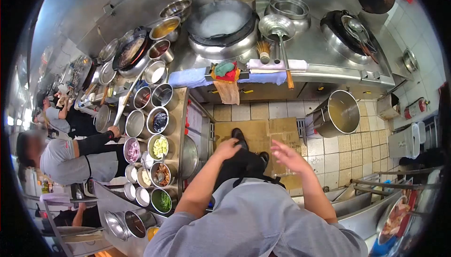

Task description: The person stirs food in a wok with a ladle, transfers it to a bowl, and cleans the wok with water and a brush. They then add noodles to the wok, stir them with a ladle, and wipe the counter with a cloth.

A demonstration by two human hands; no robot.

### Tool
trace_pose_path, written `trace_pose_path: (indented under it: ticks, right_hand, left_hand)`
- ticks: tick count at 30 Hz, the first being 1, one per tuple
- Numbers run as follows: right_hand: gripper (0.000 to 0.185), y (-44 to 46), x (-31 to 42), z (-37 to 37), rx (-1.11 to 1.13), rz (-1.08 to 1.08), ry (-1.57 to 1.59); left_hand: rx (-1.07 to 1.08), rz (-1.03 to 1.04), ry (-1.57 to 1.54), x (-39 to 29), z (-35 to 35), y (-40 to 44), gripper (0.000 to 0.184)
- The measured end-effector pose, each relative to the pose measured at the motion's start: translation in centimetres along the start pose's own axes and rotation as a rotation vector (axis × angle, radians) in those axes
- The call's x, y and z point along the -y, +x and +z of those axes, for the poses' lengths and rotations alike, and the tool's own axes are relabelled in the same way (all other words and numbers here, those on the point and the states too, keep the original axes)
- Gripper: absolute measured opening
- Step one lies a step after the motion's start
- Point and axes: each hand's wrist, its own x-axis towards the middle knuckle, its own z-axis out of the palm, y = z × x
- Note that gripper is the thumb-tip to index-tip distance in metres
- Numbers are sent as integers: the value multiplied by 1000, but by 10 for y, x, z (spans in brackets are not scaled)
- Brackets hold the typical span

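My left hand (pixel 228 149) hovers in front of my body above the floor, its fingers loosely bent and nothing visible in it. To its right, my right hand (pixel 287 156) is held out with fingers spread, and it is empty. Neither hand touches anything. Below them are my dark shoes (pixel 239 139) on a flattened cardboard sheet (pixel 277 128). Nearest my left hand is the side counter with steel containers, among them chopped green vegetable (pixel 160 148), browned pieces (pixel 162 175) and green herbs (pixel 162 201).
Ahead, a large wok (pixel 221 22) of steaming liquid sits on the range. A perforated strainer (pixel 277 27) overhangs the range's front edge. A tall pot (pixel 343 112) of liquid stands on the tiled floor at right. A person (pixel 77 158) at left reaches toward the side counter.
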Motion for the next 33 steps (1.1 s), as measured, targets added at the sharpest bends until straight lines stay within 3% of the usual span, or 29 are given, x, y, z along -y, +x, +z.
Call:
trace_pose_path:
  ticks: [1, 3, 4, 6, 8, 12, 14, 15, 16, 18, 22, 24, 26, 27, 28, 29, 30, 32, 33]
  right_hand:
    - [52, 6, -4, -11, -52, 29, 4]
    - [52, 30, -17, -42, -167, 25, -55]
    - [51, 43, -19, -57, -280, 5, -115]
    - [51, 71, -5, -82, -372, 65, 151]
    - [52, 114, -14, -114, -492, 70, 180]
    - [51, 196, 0, -145, -619, 41, 126]
    - [45, 229, 14, -162, -500, 142, 685]
    - [40, 253, 12, -180, -452, 139, 766]
    - [34, 254, 43, -175, -508, 267, 599]
    - [25, 284, 60, -189, -500, 165, 183]
    - [15, 325, 123, -209, -593, 50, -14]
    - [12, 343, 160, -213, -638, 8, -136]
    - [11, 355, 181, -219, -654, -1, -264]
    - [12, 363, 185, -223, -652, -36, -414]
    - [14, 368, 183, -221, -631, -60, -565]
    - [39, 362, 193, -198, -704, -3, -520]
    - [41, 349, 198, -170, -741, -55, -542]
    - [42, 324, 178, -128, -777, -159, -515]
    - [46, 305, 183, -98, -737, -111, -438]
  left_hand:
    - [-32, -49, -23, 33, 6, -7, 42]
    - [175, -405, -130, 82, 12, -29, 37]
    - [235, -232, 174, 118, 20, -40, 37]
    - [280, -225, 384, 164, 38, -72, 37]
    - [485, -306, 427, 139, 23, -92, 35]
    - [252, -497, 169, 176, 66, -95, 35]
    - [128, -342, 58, 215, 92, -83, 36]
    - [-11, -479, -46, 196, 83, -81, 36]
    - [-24, -477, -59, 180, 69, -75, 36]
    - [32, -578, -120, 159, 41, -64, 35]
    - [-7, -529, -155, 190, 41, -42, 37]
    - [482, -418, 170, 201, 20, -11, 37]
    - [121, -359, -203, 298, 101, 40, 37]
    - [-35, -283, -372, 306, 103, 60, 37]
    - [284, -489, -29, 306, 85, 84, 39]
    - [421, -386, 32, 237, 0, 91, 45]
    - [249, -383, -17, 225, -14, 110, 45]
    - [128, -332, -175, 205, -43, 150, 37]
    - [193, -410, -248, 182, -71, 165, 34]
